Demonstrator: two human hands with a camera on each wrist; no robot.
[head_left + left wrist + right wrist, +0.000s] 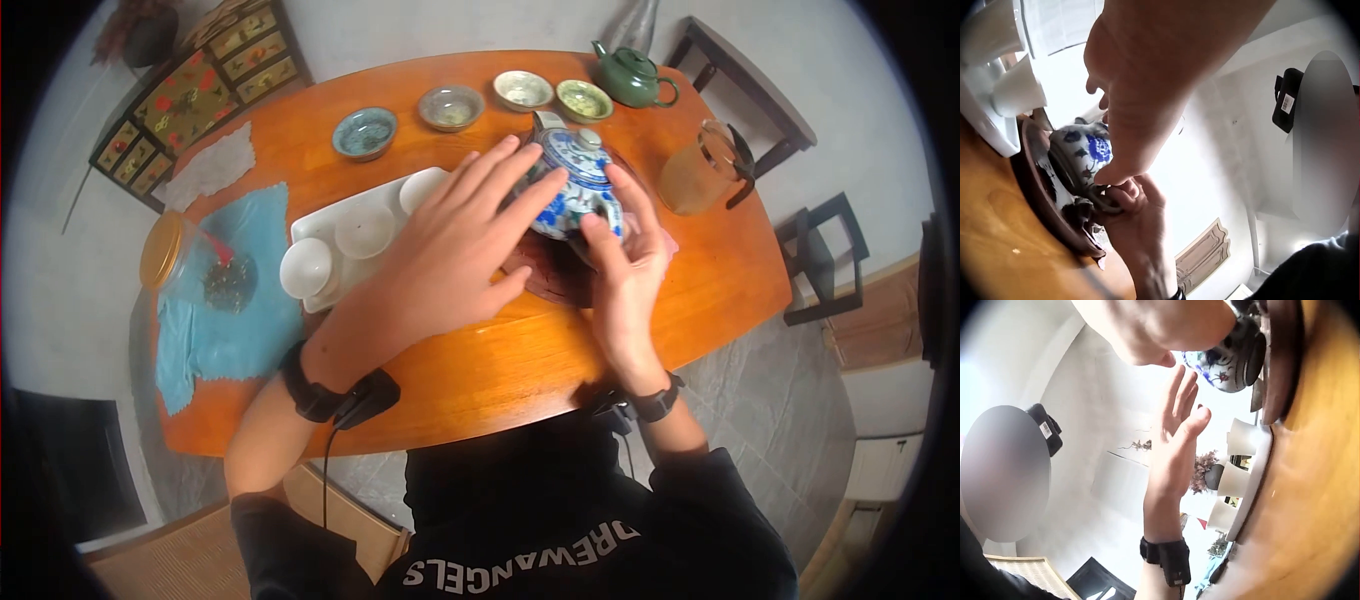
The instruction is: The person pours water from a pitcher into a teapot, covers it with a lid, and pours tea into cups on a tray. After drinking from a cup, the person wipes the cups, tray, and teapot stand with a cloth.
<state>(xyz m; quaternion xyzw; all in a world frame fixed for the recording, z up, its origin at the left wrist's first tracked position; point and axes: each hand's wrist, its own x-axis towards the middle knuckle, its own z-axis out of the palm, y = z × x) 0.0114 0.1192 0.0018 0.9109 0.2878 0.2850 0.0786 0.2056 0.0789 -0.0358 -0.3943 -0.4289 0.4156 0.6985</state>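
Note:
A blue-and-white porcelain teapot (578, 165) with its lid on stands over a round dark-brown tray (1038, 187). My right hand (630, 265) is at the teapot's handle, fingers curled about it in the left wrist view, with the forefinger reaching up beside the lid. My left hand (455, 235) is spread out on the teapot's left, its straight fingertips overlapping the pot's side in the head view. In the right wrist view the left hand (1175, 434) holds nothing. Part of the teapot's body is hidden behind the hands.
Left of the teapot, a white tray (322, 222) bears white cups (305, 268). A jar with a gold lid (162, 250) lies on a blue cloth (255, 320). Several small bowls (451, 106), a green teapot (632, 78) and a glass pitcher (695, 175) stand farther back.

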